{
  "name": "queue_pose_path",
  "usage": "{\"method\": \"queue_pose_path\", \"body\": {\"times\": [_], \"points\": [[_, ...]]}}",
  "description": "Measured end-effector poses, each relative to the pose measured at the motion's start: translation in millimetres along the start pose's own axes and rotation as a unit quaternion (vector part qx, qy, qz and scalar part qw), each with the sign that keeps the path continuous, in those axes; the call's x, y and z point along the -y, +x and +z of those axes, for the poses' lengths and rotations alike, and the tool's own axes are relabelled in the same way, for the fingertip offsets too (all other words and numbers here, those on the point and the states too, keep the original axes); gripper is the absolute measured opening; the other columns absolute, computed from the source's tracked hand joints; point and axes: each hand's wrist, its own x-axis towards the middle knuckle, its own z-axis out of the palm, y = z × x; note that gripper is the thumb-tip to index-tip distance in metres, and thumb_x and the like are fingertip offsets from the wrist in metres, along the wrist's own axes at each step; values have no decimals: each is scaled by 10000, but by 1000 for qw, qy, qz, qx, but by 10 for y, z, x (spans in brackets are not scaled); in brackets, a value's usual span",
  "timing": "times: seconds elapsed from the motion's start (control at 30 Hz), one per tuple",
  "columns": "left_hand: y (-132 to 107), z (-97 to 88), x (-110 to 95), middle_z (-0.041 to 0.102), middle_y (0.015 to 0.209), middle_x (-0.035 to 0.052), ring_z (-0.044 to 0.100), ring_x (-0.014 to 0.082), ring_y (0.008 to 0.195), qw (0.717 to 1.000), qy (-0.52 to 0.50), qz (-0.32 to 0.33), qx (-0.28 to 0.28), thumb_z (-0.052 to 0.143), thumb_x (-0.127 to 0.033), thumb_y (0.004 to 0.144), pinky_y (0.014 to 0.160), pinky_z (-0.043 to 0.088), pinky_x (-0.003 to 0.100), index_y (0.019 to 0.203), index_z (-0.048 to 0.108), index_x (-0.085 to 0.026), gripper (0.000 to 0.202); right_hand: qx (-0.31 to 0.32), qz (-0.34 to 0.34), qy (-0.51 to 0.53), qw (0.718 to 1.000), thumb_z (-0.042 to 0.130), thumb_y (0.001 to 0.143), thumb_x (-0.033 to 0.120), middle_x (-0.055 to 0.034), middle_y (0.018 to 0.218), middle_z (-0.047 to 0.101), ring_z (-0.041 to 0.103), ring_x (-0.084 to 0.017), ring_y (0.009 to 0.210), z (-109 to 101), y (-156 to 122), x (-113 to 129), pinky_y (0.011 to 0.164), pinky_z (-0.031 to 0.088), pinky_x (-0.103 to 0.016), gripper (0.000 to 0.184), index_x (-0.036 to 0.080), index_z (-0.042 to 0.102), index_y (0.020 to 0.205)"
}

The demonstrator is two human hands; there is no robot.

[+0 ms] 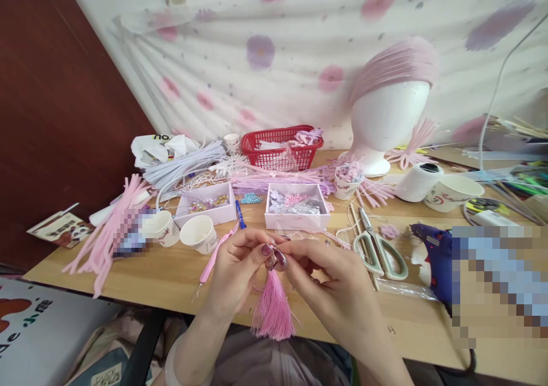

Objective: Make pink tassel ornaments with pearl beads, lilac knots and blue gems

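So both hands are working right at the top of a pink tassel (274, 312), which is hanging between them just over the near edge of the table (171, 277). The left hand (233, 269) is pinching the tassel's top with thumb and fingertips, and the right hand (334, 277) is meeting it there with its own thumb-and-finger pinch. So the grip on both sides is closed on that small bit, though the fingers are covering exactly what's fastened where.

For doing this bit well, I'd be letting one hand take the weight and using the other only for the fine fiddling, otherwise both are pulling against each other. I'd also be pinching right at the top and leaving the strands out of it, since loose threads are probably going to snag. Tilting the thumbs apart a little would be helping too, because right now they're hiding the join.

As for direction, the strands are pointing down toward the person's lap (265, 360), with the bound end up in the fingers. The long axis is running close to vertical, and the skirt is flaring wider at the bottom, with a few stray threads poking out sideways.
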Motion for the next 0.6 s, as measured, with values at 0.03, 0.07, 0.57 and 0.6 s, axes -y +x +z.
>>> {"method": "queue_pose_path", "body": {"times": [0.03,0.07,0.57,0.6], "points": [[-2,0,2,794,784,34,676,73,602,1000,3,2,0,906,-261,682,599,563,131,700,784,-183,146,-2,-2,0,1000,589,913,115,36,655,673,593,-78,549,-2,-2,5,518,436,-162,192,191,763,939],[-3,1,4,790,775,32,674,73,595,1000,4,3,0,908,-259,677,595,561,130,698,785,-181,147,-6,-4,0,1000,591,907,109,35,656,675,596,-76,551,-3,-5,7,520,437,-159,185,183,759,929],[-35,12,3,787,817,52,719,129,746,999,45,24,-7,911,-272,669,681,586,168,729,807,-198,141,-7,9,-12,1000,598,896,112,20,667,693,615,-100,567,-11,-18,8,529,444,-194,167,189,745,891],[-38,5,2,790,824,53,721,131,746,999,39,21,-6,908,-285,675,677,587,170,753,811,-205,148,-11,9,-9,1000,600,895,111,20,672,697,618,-101,571,-8,-15,6,533,448,-194,168,192,746,892]]}}
